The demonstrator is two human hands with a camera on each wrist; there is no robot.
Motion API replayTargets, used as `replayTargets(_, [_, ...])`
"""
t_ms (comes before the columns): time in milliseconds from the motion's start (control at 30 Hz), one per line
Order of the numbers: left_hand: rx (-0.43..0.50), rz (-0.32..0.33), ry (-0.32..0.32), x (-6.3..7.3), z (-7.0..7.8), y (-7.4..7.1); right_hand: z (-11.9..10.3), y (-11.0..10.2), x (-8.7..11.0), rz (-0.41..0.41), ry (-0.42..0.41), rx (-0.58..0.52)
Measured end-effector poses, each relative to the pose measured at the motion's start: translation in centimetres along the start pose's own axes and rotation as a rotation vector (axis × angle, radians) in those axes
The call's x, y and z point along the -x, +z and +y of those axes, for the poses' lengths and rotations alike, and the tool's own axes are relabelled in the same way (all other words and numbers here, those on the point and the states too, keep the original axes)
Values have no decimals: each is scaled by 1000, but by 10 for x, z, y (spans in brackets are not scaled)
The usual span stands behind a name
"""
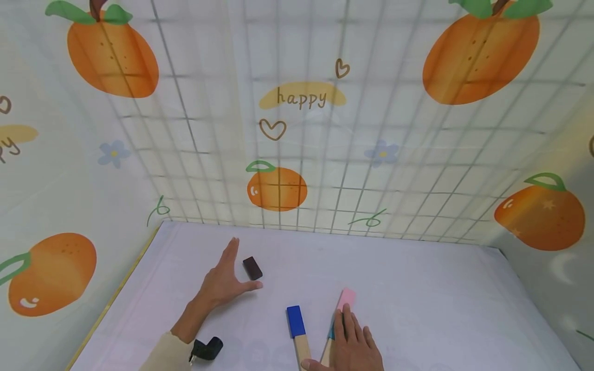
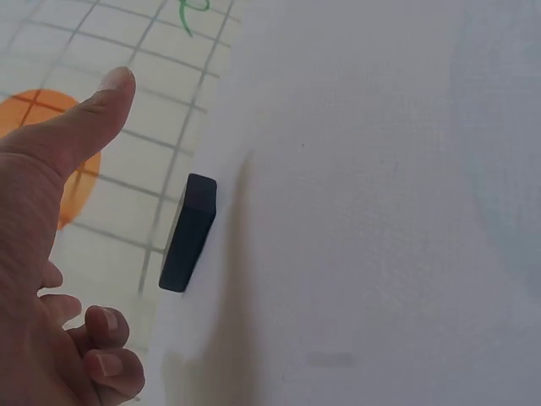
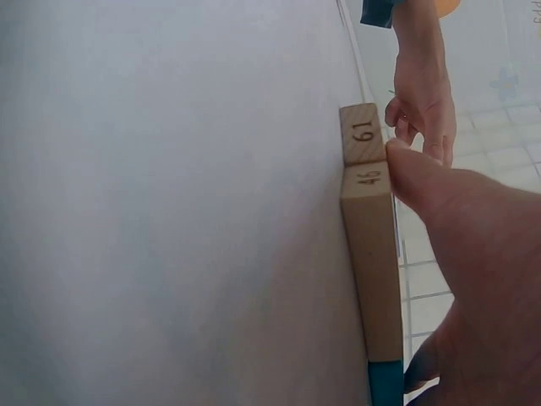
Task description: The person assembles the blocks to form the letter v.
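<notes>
My left hand (image 1: pixel 225 283) is held with thumb and fingers spread, beside a small dark brown block (image 1: pixel 252 268). In the left wrist view the same block (image 2: pixel 188 233) lies apart from the thumb and loosely bent fingers. My right hand (image 1: pixel 355 342) lies with straight fingers over a row of a pink block (image 1: pixel 347 296), a teal block (image 1: pixel 331 331) and a wooden block (image 1: pixel 327 353). Its thumb reaches to a second wooden block (image 1: pixel 302 350), which lines up with a blue block (image 1: pixel 295 321). In the right wrist view the wooden ends read 61 (image 3: pixel 363 134) and 46 (image 3: pixel 368 179).
A white cloth covers the table (image 1: pixel 431 304). Behind it hangs a curtain (image 1: pixel 320 154) printed with oranges over a wire grid, and more printed cloth closes both sides. A black device (image 1: pixel 208 349) shows at the left sleeve (image 1: pixel 169 353).
</notes>
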State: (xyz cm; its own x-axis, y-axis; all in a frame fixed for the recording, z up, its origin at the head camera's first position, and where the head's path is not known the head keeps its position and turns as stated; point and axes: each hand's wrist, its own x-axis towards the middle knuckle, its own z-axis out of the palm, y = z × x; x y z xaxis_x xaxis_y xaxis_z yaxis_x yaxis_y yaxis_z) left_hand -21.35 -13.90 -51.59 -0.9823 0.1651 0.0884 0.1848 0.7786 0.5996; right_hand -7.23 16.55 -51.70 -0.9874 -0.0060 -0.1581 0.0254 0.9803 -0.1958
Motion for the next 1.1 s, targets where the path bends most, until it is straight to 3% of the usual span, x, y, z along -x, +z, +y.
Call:
replayTargets(567, [59,12,-94,-14,-8,11,1,1,0,4,-1,0])
replayTargets(767, [101,9,-103,-17,-8,12,0,0,0,-3,0,-1])
replayTargets(1100, [90,6,-115,-21,-9,16,2,0,1,-9,-9,-10])
